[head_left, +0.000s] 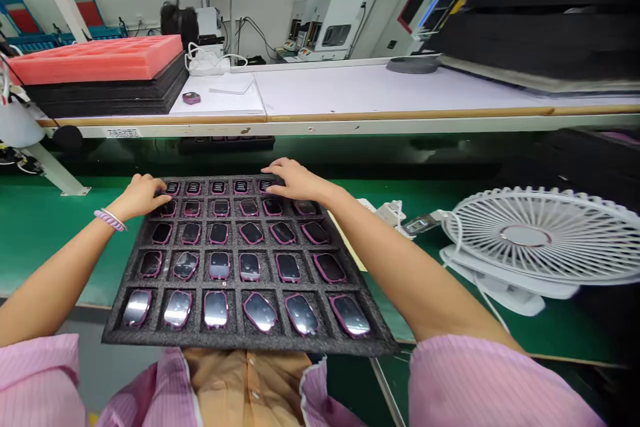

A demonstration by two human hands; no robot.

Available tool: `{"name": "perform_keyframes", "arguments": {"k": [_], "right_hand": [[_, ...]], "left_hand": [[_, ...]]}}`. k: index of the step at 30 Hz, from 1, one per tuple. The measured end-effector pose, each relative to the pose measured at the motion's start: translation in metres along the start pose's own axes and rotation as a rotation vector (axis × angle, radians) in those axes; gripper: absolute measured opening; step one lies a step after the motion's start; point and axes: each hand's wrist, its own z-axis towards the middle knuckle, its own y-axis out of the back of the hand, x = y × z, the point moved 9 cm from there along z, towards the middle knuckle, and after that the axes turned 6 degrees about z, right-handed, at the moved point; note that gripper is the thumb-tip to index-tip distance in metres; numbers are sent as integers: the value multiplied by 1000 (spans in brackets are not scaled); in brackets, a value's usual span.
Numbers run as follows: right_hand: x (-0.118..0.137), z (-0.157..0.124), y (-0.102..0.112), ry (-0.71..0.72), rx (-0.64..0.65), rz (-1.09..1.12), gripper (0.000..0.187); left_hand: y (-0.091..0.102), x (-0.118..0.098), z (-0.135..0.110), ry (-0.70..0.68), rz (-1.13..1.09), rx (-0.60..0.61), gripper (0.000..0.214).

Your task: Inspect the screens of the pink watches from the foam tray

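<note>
A black foam tray (pixel 235 340) lies tilted before me, its near edge reaching past the bench's front edge toward my body. Its compartments hold rows of purple-framed smartwatch cases (pixel 219 267) with dark glossy screens. Several in the far row show lit white text. My left hand (pixel 140 195) grips the tray's far left corner, thumb and fingers on the rim. At the far right part of the tray, my right hand (pixel 295 180) is closed over the back edge, its thumb above the last compartments. It hides part of the back row there.
A white fan (pixel 525 236) stands at the right of the green bench (pixel 45 233), beside cables and a white adapter (pixel 391 213). Overhead, a shelf (pixel 325 90) carries pink foam (pixel 100 60) on black trays, one loose purple case (pixel 191 98) and a large black stack (pixel 540 40).
</note>
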Motion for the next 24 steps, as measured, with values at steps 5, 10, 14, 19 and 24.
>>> {"name": "perform_keyframes", "arguments": {"k": [5,10,14,19,24], "right_hand": [[127,30,-55,189,208,-73,30],[183,53,-89,64,165,-157,42],[192,58,-99,16,173,-125,42],[188,57,-99,-63,152,13,45],[191,54,-84,-48,72,206,36]], "left_hand": [[-28,9,-17,95,-45,-9,33],[-29,-3,-19,149,-106,-83,32],[-16,-6,-30,160,-205,-102,20],[24,-9,-38,201,-778,-308,26],[44,-40,-19,196,-1502,-305,42]]}}
